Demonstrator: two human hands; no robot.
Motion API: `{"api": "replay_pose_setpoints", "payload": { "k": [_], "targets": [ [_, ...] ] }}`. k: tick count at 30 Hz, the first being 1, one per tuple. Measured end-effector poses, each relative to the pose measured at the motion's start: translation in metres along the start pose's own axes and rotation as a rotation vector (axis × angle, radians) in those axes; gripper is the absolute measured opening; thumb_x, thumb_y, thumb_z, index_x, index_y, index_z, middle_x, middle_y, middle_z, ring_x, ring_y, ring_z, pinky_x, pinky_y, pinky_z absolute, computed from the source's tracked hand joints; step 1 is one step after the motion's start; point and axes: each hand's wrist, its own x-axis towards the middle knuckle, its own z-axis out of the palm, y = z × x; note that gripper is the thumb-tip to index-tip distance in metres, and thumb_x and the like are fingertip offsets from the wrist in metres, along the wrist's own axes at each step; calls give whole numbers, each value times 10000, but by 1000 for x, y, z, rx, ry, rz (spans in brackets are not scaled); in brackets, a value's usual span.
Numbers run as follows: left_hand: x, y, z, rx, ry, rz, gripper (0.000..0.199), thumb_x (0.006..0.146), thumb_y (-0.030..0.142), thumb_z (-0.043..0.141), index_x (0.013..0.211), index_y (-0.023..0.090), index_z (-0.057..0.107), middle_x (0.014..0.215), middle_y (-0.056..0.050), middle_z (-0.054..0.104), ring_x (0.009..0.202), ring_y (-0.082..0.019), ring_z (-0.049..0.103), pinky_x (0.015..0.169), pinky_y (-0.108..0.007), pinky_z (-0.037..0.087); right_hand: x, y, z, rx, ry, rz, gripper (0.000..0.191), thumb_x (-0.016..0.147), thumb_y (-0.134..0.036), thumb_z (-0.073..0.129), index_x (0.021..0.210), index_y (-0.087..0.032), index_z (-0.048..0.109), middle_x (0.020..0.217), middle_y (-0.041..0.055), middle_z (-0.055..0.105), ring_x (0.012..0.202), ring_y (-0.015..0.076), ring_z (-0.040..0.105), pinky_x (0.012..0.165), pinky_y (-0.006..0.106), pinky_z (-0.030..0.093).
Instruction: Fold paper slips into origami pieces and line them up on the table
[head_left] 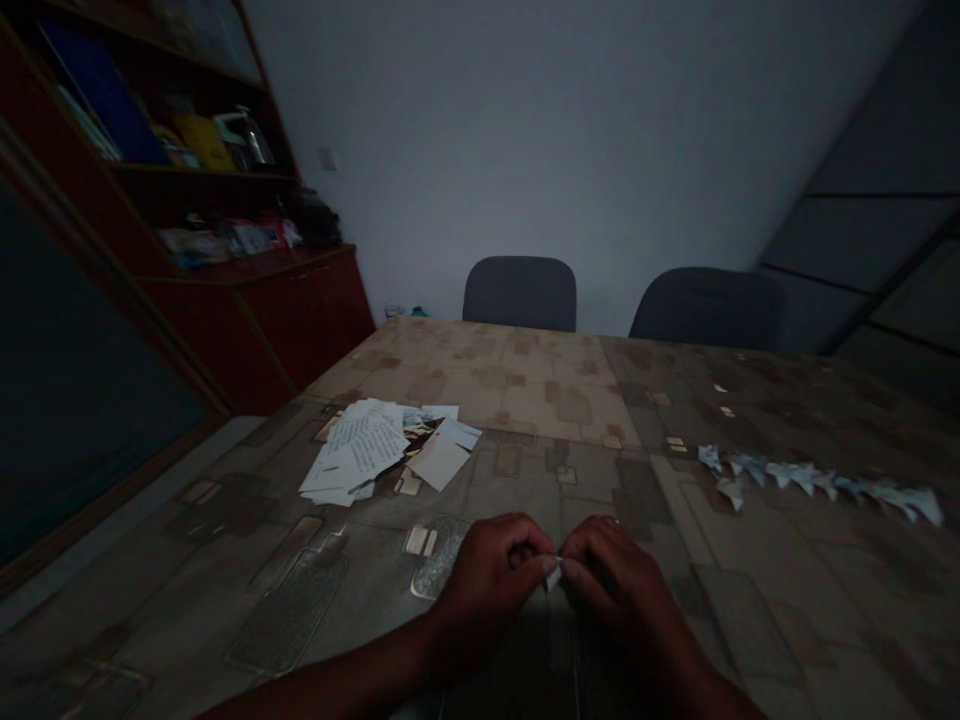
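Observation:
Between my two hands is a small folded piece of paper (553, 577), pale and mostly covered by fingers. My left hand (499, 565) pinches it from the left with thumb and index finger. From the right, my right hand (616, 575) pinches it in the same way, fingertips almost meeting. A pile of printed paper sheets (360, 450) lies to the left, beyond my left hand. Off to the right stretches a row of small folded paper pieces (817, 480) with pointed ends.
A patterned cloth covers the table (525, 375). Two grey chairs, one in the middle (519, 292) and one at right (705, 303), stand at the far edge against the wall. A dark red cabinet (307, 320) with loaded shelves is at the left.

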Motion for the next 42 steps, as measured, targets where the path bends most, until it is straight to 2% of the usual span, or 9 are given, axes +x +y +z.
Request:
{"api": "replay_pose_setpoints", "payload": {
  "k": [4,9,14,25,29,36,42],
  "targets": [
    [2,-3,1,-94,-26,-43,169,810,287,608,722,144,629,635,9,554,630,-140,500,570,-220,339,0,3,1,95,8,77,226,885,-341,518,702,-212,549,702,9,551,679,181,515,615,287,374],
    [7,-5,2,-347,-55,-84,208,825,341,595,813,134,616,685,-7,599,663,-145,550,644,-243,406,1,5,-2,333,11,272,318,858,-478,511,716,-197,559,647,-14,493,629,164,464,576,271,358],
    [7,-5,4,-379,-56,-128,229,784,355,642,803,127,625,641,-1,591,620,-133,548,634,-247,406,2,8,-2,450,53,361,334,805,-530,572,711,-213,528,605,-47,411,550,134,373,496,247,297],
    [7,-12,11,-441,-42,-207,184,728,295,659,767,126,598,649,-34,644,568,-130,578,583,-242,423,-1,8,7,529,93,356,338,795,-533,610,750,-203,553,627,-42,461,567,132,415,498,231,318],
    [8,-12,13,-373,35,-225,104,707,215,634,749,135,583,603,2,604,545,-116,555,557,-221,404,-3,9,9,464,106,313,293,816,-488,605,785,-198,582,639,-35,490,593,139,451,526,233,342],
    [7,-8,16,-291,68,-193,107,706,226,630,711,131,580,587,16,561,553,-108,502,542,-204,367,-4,12,12,346,145,245,234,858,-434,557,854,-207,618,706,1,578,674,177,540,581,252,408],
    [5,-3,15,-77,220,-26,36,708,139,565,689,138,596,618,5,567,579,-122,500,554,-210,381,-8,13,18,359,221,237,313,860,-453,561,1055,-210,595,820,37,639,766,209,606,656,288,467]
  ]
}}
